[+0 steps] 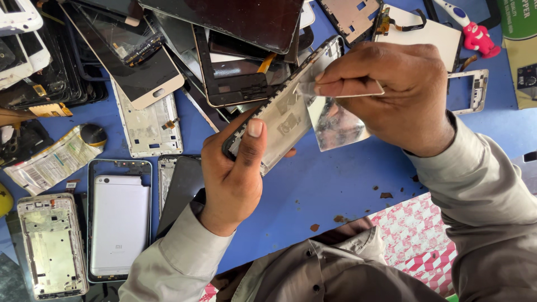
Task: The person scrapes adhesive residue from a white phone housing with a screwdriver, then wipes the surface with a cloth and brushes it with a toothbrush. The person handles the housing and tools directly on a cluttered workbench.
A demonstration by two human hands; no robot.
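My left hand grips the lower end of a silver phone frame, thumb pressed on its inner face, holding it tilted above the blue table. My right hand pinches a thin shiny foil sheet at the frame's upper edge; the sheet hangs partly away from the frame. Fingers of the right hand hide the frame's top right part.
Piled broken phone screens and panels cover the far side. A silver phone back and a bare metal frame lie at the left, next to a foil packet. A pink toy-like tool lies far right.
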